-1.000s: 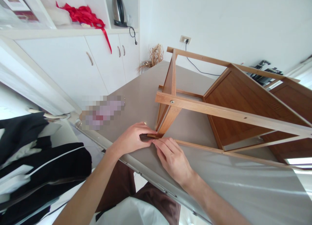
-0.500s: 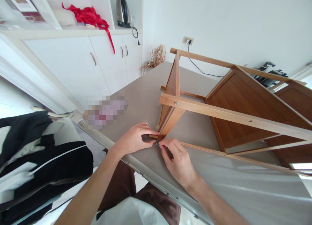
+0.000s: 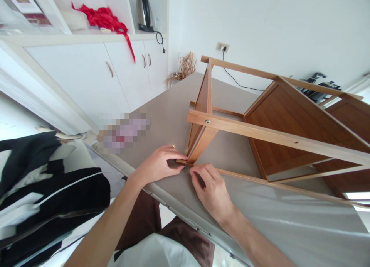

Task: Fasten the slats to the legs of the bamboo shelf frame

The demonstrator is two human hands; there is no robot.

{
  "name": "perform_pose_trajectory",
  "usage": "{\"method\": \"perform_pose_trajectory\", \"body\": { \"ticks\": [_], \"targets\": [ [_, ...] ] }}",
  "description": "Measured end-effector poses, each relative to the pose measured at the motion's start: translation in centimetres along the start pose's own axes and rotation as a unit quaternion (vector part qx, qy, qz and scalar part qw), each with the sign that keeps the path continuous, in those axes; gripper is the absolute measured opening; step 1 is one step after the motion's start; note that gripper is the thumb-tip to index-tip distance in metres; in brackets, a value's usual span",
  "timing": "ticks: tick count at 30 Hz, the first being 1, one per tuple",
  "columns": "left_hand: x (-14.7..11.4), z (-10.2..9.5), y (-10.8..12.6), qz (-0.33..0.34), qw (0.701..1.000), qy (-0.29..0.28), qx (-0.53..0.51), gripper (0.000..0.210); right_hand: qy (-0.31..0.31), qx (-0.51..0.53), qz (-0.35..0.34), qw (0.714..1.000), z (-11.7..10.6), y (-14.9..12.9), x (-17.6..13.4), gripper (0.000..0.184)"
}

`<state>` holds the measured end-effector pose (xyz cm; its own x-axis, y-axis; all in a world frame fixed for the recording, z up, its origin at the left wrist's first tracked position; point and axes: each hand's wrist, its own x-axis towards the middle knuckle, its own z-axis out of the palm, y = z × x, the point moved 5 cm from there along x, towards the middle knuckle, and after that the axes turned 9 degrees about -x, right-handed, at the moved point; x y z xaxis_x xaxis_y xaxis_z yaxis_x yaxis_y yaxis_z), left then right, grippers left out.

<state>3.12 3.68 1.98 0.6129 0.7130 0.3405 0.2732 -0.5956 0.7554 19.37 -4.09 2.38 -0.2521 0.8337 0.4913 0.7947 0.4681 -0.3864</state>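
One wooden rack (image 3: 271,135) lies on the counter (image 3: 170,120); expect it to be stiff, bulky and fairly light. Hold by solid rails, not thin panels (image 3: 274,107). The left hand (image 3: 157,164) pinches the lower rail (image 3: 181,161) end between its fingers. The right hand's (image 3: 212,193) fingers curl beside the joint; whether they grip anything cannot be told. The upper rail (image 3: 248,128) may limit access; a pixelated item (image 3: 125,134) lies to the left.

Open room lies on the smooth grey-beige desk (image 3: 170,114) between the blurred lilac item (image 3: 127,132) and the flat-panelled brown wooden rack (image 3: 279,118). The rack's slanted end panel (image 3: 204,93) blocks sideways entry; beneath its long near rail (image 3: 260,132), a gap stands open.
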Motion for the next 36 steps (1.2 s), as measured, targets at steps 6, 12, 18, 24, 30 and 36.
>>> {"method": "perform_pose_trajectory", "body": {
  "ticks": [6, 12, 18, 24, 30, 36],
  "targets": [
    [0.01, -0.03, 0.11, 0.004, 1.000, 0.001, 0.001, 0.021, -0.037, -0.083, 0.000, 0.996, 0.16, 0.42, 0.03, 0.011],
    [0.09, 0.05, 0.09, 0.000, 1.000, 0.003, 0.000, 0.021, -0.102, -0.155, -0.025, 0.982, 0.30, 0.13, -0.11, 0.014],
    [0.04, 0.12, 0.03, -0.004, 1.000, 0.004, 0.001, 0.020, -0.116, -0.172, -0.042, 0.977, 0.38, 0.12, -0.29, 0.012],
    [0.04, 0.11, -0.03, 0.002, 1.000, 0.003, -0.003, 0.022, -0.126, -0.218, -0.061, 0.966, 0.75, 0.27, -0.52, 0.011],
    [0.03, 0.09, 0.09, -0.002, 1.000, -0.002, -0.002, 0.023, -0.167, -0.210, -0.074, 0.960, 0.68, 0.36, -0.52, 0.010],
    [0.01, 0.02, 0.11, -0.003, 1.000, 0.000, -0.003, 0.022, -0.164, -0.166, -0.066, 0.970, 0.60, 0.74, -0.52, 0.015]
  ]
}}
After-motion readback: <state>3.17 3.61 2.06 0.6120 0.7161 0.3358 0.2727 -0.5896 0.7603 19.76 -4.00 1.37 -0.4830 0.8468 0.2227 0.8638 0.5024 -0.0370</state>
